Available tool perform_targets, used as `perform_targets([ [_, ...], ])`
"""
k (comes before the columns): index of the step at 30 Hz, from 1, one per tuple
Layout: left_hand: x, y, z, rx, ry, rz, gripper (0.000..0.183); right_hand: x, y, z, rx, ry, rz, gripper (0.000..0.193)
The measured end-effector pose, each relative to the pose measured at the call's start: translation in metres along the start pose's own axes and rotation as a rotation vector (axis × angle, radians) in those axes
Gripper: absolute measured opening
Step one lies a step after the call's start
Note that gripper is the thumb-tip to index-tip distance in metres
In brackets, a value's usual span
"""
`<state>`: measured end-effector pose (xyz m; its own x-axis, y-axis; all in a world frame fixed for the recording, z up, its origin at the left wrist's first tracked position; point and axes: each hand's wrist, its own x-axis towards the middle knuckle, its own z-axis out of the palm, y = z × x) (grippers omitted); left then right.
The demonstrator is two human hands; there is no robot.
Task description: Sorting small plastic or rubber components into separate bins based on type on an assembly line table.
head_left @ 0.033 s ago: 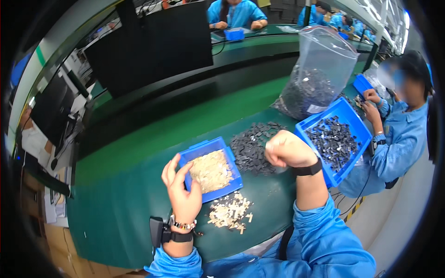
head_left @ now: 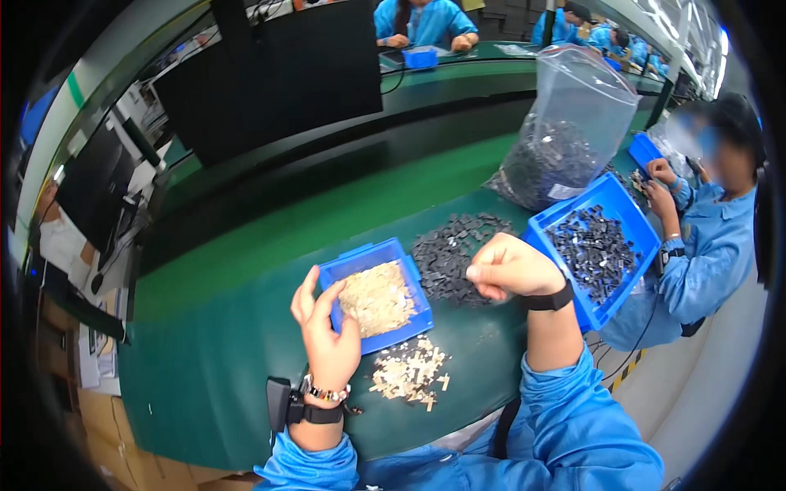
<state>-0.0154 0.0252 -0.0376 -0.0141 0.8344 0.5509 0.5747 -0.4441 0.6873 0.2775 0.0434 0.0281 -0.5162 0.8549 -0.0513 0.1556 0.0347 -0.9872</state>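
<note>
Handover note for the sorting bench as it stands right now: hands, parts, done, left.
Left hand: open, palm up, fingers at the near-left corner of the small blue tray of pale parts; nothing visibly gripped.
Right hand: closed in a loose fist above the near edge of the loose dark parts pile; what is inside it cannot be seen.
Other things: a small heap of pale parts lies on the green mat in front of the tray; a larger blue tray of dark parts sits to the right, and a clear bag of dark parts behind.
Done: cannot tell.
Left: both loose heaps are still on the mat.
</note>
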Motion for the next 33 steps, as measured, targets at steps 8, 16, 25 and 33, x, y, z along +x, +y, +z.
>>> perform_targets([
  [8,-0.004,-0.005,0.007,-0.164,-0.047,-0.072,0.058,0.016,0.014,0.021,-0.398,0.06,0.017,0.017],
  [16,-0.003,-0.009,-0.003,-0.113,-0.009,-0.099,0.058,0.018,-0.01,0.047,-0.581,-0.263,0.068,0.014],
  [25,0.001,-0.01,0.0,-0.12,0.019,-0.13,0.057,0.017,0.011,0.079,-1.109,-0.209,-0.022,0.017],
  [33,-0.001,-0.017,-0.001,-0.19,0.051,-0.111,0.054,0.016,0.009,0.087,-1.085,-0.158,-0.003,0.017],
])
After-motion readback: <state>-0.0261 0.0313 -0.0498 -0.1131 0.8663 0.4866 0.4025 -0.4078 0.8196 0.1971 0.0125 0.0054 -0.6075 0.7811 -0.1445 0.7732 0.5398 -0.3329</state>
